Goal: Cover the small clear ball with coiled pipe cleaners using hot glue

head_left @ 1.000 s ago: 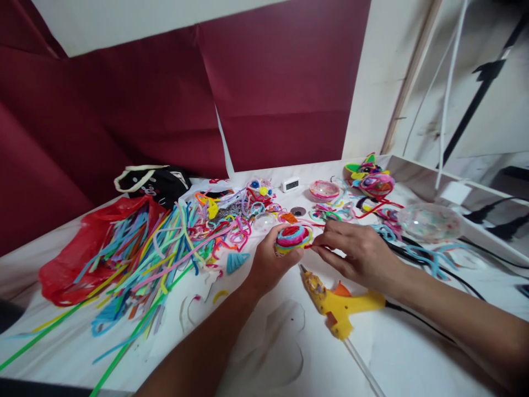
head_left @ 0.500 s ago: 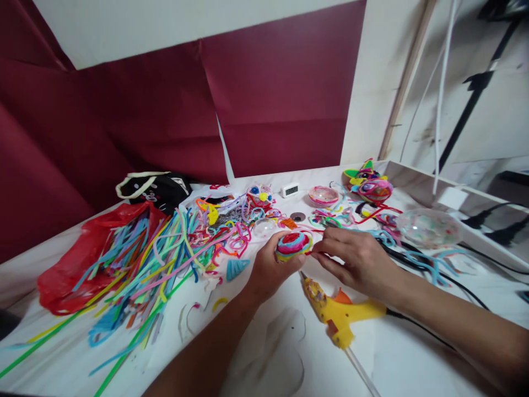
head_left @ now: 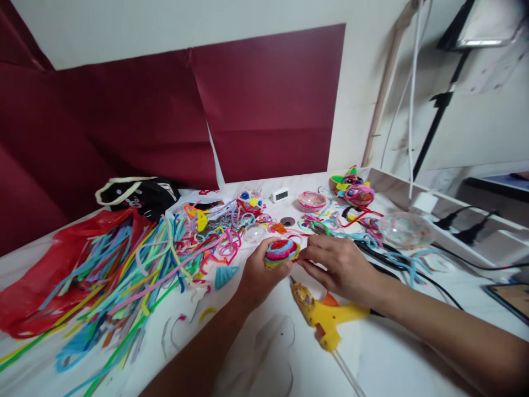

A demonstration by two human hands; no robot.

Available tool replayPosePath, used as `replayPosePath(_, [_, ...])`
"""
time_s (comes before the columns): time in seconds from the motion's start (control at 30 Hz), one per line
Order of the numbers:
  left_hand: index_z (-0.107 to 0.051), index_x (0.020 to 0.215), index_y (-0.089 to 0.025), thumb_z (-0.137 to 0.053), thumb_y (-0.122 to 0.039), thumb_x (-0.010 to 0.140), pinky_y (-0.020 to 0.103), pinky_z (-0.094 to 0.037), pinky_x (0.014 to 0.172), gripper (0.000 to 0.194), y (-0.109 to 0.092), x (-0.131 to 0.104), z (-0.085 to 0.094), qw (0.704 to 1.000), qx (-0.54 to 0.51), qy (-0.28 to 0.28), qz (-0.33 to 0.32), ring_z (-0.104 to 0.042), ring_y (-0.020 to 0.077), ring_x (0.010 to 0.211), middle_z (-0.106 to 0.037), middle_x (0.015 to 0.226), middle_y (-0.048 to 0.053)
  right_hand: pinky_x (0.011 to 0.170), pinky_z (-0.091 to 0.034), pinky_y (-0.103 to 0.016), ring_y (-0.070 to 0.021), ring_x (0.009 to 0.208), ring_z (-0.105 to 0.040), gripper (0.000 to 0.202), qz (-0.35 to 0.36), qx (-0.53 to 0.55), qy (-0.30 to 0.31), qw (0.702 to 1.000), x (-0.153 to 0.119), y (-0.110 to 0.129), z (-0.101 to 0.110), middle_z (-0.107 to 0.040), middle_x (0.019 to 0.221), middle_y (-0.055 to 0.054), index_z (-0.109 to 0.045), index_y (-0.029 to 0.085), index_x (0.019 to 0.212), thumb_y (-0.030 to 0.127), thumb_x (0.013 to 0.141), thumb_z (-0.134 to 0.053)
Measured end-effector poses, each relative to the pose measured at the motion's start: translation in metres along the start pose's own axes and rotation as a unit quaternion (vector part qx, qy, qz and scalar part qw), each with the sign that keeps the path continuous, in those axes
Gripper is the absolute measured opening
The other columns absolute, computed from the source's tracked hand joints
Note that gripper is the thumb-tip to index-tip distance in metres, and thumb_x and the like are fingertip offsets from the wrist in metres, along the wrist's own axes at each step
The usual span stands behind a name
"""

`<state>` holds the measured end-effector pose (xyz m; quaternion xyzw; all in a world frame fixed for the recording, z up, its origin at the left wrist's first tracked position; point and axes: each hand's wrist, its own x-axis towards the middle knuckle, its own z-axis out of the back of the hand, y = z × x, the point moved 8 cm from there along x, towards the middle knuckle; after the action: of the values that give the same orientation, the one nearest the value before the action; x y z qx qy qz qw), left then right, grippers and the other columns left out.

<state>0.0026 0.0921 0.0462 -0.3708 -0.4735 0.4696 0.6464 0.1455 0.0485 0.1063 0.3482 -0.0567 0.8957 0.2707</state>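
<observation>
Head | left grip (head_left: 257,274) clasping one striped piece (head_left: 281,250) | right grip (head_left: 339,263) pinching one red strand (head_left: 295,260)

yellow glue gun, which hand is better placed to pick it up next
Probably the right hand: the glue gun points its handle toward the right forearm, and this hand seems to pinch only a red strand; the left hand holds the colourful piece.
</observation>
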Motion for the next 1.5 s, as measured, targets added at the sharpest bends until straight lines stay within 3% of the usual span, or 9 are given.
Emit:
replayPosePath(0.37, [-0.057, 0.115, -0.016, -0.067, -0.029, 0.071, 0.037, -0.049, 0.094, 0.047, -0.002, 0.001, 0.001, 1.0, 0.002, 0.001, -0.008, -0.064, 0.025, 0.103, -0.068, 0.112, 0.009, 0.057, -0.036, -0.026, -0.015, 0.065, -0.054, 0.024, -0.003, -0.02, -0.004, 1.0, 0.001, 0.004, 0.0, -0.061, 0.073, -0.004, -0.067, 0.016, 0.083, 0.019, 0.096, -0.047])
replayPosePath(0.97, [-0.059, 0.106, -0.018, -0.062, -0.02, 0.064, 0.033, -0.049, 0.082, 0.042, -0.009, -0.004, 0.0, 1.0, 0.008, -0.014, 0.016, -0.063, 0.0208, 0.088, -0.069, 0.098, 0.005, 0.058, -0.04, -0.026, -0.0155, 0.067, -0.057, 0.019, -0.009, 0.015, -0.016, 1.0, -0.001, 0.004, -0.002, -0.061, 0.074, -0.005, -0.067, 0.013, 0.086, 0.019, 0.095, -0.051])
replayPosePath(1.5, [-0.059, 0.108, -0.015, -0.063, -0.023, 0.066, 0.033, -0.049, 0.083, 0.044, -0.006, -0.001, 0.003, 1.0, -0.014, -0.016, 0.021, -0.061, 0.0203, 0.088, -0.068, 0.099, 0.007, 0.061, -0.041, -0.025, -0.0125, 0.065, -0.055, 0.013, -0.093, 0.13, -0.031, 0.987, 0.0, -0.02, 0.003, -0.061, 0.072, -0.003, -0.066, 0.014, 0.081, 0.02, 0.09, -0.059])
